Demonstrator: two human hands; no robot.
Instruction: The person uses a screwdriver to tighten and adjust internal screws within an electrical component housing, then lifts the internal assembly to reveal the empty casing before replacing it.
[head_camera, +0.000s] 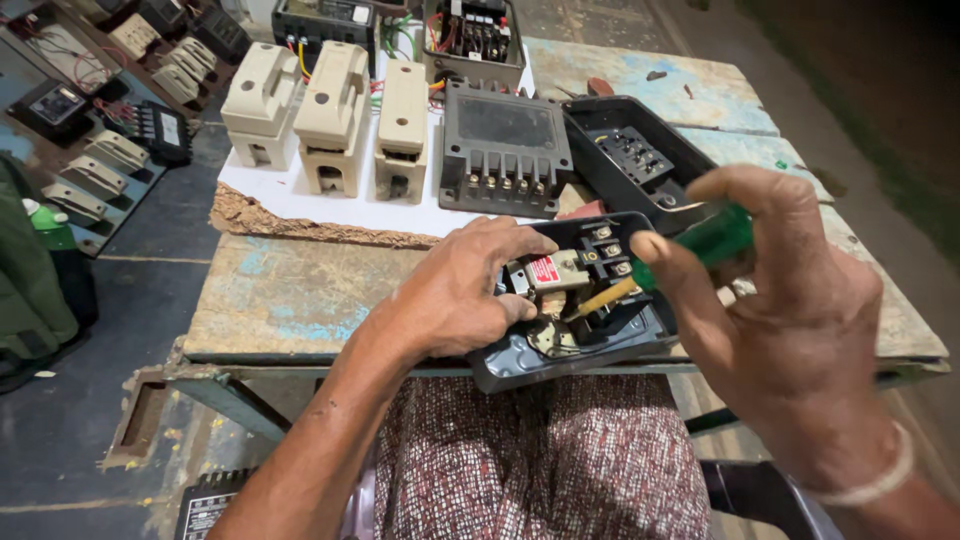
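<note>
1. Nearest the camera lay a lap covered in red-and-white speckled cloth (545, 455), below the near edge of a worn wooden table with flaking blue paint (290, 295).
2. On that near edge, partly overhanging it, sat an open dark grey plastic switch box (520, 358), with a small cream part carrying a red label (549, 270) inside.
3. Left hand (462, 285) lay over the left side of the box, fingers curled and pressed against it, fingertips touching the cream part.
4. Right hand (785, 300) was closed around the green translucent handle of a screwdriver (712, 240); its yellowish shaft (601, 300) slanted down and left into the middle of the box.
5. A pale bangle (868, 482) circled the right wrist.
6. Just beyond the box, a second dark housing with a terminal block (632, 155) lay open on the right.
7. Farther back, on a white board with a ragged brown edge (300, 205), stood 3 cream fuse carriers (335, 105) in a row, and right of them a dark grey unit with a row of screw terminals (503, 150).
8. To the far left, on the floor, a panel of more cream switches (105, 165) leaned.
</note>
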